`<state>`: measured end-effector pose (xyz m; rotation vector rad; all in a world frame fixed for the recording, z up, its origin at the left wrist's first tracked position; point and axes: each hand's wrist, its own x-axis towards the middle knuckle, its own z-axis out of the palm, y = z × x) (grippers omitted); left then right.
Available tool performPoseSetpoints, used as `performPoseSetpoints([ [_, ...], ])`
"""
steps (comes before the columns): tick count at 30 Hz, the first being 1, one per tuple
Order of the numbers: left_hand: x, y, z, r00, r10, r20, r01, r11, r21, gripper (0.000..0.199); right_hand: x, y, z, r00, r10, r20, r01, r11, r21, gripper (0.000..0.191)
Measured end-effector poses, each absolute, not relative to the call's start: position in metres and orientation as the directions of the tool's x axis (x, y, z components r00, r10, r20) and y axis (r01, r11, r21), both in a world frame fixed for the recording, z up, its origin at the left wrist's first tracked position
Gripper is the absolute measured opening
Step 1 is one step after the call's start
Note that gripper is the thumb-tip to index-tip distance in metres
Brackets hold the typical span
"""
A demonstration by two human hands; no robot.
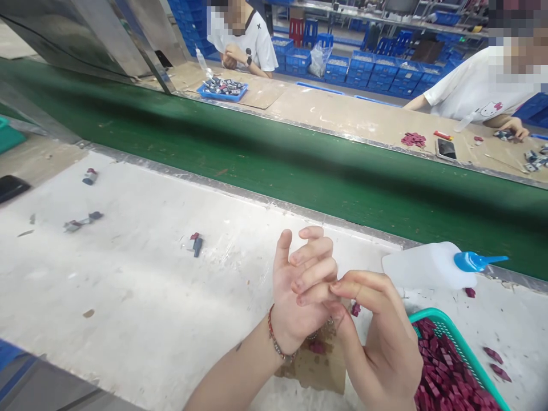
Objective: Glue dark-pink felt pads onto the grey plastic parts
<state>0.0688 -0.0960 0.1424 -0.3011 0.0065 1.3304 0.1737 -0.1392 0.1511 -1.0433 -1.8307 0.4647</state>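
Observation:
Palm up above the white table [141, 297], my left hand [306, 279] has its fingers apart and loosely curled, with nothing lying in it. The thumb and forefinger of my right hand [377, 331] pinch at a finger of my left hand; no separate object shows between them. Under both hands lies a stained brown cardboard piece [321, 368]. Beside my right hand is a green basket [460, 342] full of dark red pieces [445, 371]. A white bottle with a blue nozzle [428, 265] lies on its side behind the basket.
Small grey and red assemblies [196, 244] sit on the table's left half. A green conveyor belt [257, 154] runs beyond the table. Across it, two people work at a bench [334, 114] with a blue tray [222, 96]. A dark phone [12, 187] is at the left edge.

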Motion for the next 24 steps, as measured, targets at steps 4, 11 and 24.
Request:
performPoseSetpoints([
  [4,0.0671,-0.0963,0.1454,0.214,0.955,-0.204,-0.966,0.175,-0.192,0.034,0.1743,-0.1410,0.1526,-0.196,0.835,0.515,0.404,0.547,-0.733,0.027],
  [11,0.0633,-0.0936,0.1497,0.137,0.965,-0.225,-0.986,0.111,-0.122,0.038,0.1717,-0.1392,0.1502,-0.166,0.840,0.517,0.442,0.532,-0.723,0.030],
  [24,0.0629,-0.0949,0.1501,0.151,0.967,-0.203,-0.983,0.126,-0.135,0.030,0.1676,-0.1395,0.1505,-0.113,0.762,0.637,0.587,0.569,-0.576,0.030],
])
